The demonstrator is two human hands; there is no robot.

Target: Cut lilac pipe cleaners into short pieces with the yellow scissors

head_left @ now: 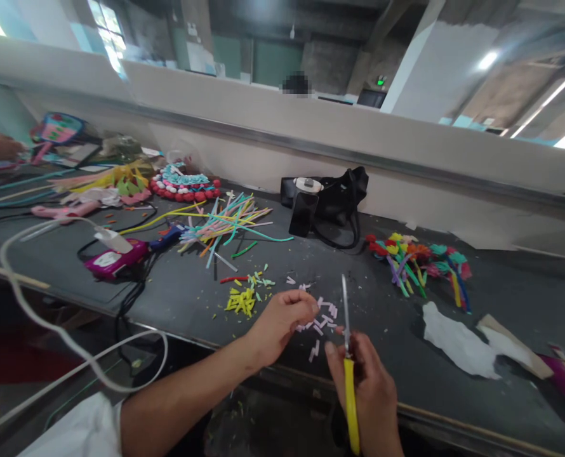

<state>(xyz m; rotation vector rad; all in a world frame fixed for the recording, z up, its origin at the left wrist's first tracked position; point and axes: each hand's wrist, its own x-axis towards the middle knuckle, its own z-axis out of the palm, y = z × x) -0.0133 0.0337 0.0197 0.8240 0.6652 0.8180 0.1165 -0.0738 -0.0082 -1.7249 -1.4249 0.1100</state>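
- While holding yellow-handled scissors point(350, 377) in the right hand point(374, 384), points slim, shiny metal blades up and away.
- Has the right grip clamped around the smooth, curved yellow handle.
- Has the left hand point(279, 325) low over short, pale lilac snippets point(329, 310), with thumb and fingers bent close together; cannot tell whether pinching one.
- Shows these snippets as slim little sticks, scattered loosely on the dark, matte counter point(409, 355) between and just beyond both hands.
- Left of them, shows a dense heap of stubby yellow pieces point(241, 301), near pale green bits point(265, 281) and a thin red strip point(233, 279).
- Farther back, shows a tangle of long, slender, pastel strips point(232, 217), crossing at many angles.
- Near the low wall, shows a soft-looking black bag point(342, 200) with looped straps.
- To the right, shows ruffled, multicoloured flower shapes point(409, 254) and a crumpled white sheet point(458, 343).
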